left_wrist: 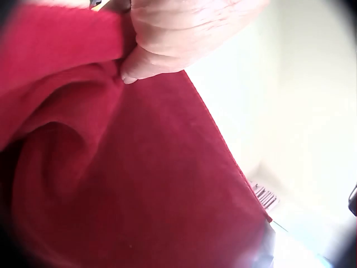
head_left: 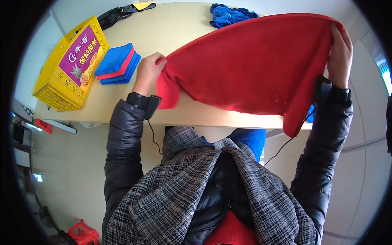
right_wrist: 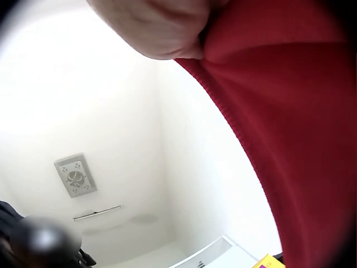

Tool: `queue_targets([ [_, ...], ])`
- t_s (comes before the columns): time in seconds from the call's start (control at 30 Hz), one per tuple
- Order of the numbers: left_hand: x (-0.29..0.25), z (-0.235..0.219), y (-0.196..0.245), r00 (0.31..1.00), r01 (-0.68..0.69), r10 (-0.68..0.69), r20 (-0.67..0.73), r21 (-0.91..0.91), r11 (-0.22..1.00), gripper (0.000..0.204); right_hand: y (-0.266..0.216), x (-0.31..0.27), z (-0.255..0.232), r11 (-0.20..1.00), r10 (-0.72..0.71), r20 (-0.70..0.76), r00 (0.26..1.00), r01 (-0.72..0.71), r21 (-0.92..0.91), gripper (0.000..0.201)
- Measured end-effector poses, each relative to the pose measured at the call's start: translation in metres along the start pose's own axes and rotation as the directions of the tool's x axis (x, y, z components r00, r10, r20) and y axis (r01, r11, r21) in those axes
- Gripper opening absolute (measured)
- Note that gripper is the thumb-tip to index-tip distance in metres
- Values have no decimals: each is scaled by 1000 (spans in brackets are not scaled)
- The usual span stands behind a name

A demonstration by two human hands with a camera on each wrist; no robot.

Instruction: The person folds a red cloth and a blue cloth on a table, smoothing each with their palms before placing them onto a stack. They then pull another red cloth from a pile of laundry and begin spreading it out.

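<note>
Gripping one corner each, the left hand (head_left: 148, 73) and right hand (head_left: 339, 55) pinch a red cloth (head_left: 253, 65) and hold it spread above the table (head_left: 171, 28). Fingertips are buried in fabric. Beyond lie folded towels (head_left: 117, 64), a yellow crate (head_left: 69, 65) and a crumpled blue cloth (head_left: 229, 14).

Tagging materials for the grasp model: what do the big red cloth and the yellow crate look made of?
Large red cloth: soft fleece or microfibre by the look, matte and fuzzy, with a stitched hem; it drapes limply between the left hand and right hand. Yellow lattice crate: probably rigid moulded plastic, with perforated walls and a slight sheen.
</note>
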State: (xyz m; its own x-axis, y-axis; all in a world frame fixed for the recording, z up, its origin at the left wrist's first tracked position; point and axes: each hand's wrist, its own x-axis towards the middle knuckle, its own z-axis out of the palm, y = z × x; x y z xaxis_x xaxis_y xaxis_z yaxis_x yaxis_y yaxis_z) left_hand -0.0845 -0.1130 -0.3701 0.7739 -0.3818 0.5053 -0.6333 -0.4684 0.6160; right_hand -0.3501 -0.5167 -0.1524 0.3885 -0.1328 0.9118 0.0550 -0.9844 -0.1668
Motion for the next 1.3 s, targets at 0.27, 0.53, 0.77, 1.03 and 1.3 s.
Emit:
queue_targets([
  [0.27, 41, -73, -50, 997, -81, 79, 21, 289, 954, 20, 82, 1, -11, 794, 450, 74, 890, -437, 424, 33],
  [0.53, 97, -113, -59, 999, -32, 30, 28, 66, 997, 25, 150, -6, 17, 756, 496, 174, 851, -522, 395, 29],
  [0.77, 123, -132, -27, 974, -9, 50, -219, 183, 983, 22, 156, -13, 22, 747, 490, 206, 847, -530, 401, 28],
  [1.03, 3, -145, -102, 943, 306, -331, -8, -361, 881, 24, 105, -96, -20, 687, 496, 535, 684, -686, 239, 22],
  [1.3, -149, -125, -193, 876, 471, -408, 258, -637, 610, 21, 41, -270, -27, 234, 560, 794, 237, -964, 123, 18],
])
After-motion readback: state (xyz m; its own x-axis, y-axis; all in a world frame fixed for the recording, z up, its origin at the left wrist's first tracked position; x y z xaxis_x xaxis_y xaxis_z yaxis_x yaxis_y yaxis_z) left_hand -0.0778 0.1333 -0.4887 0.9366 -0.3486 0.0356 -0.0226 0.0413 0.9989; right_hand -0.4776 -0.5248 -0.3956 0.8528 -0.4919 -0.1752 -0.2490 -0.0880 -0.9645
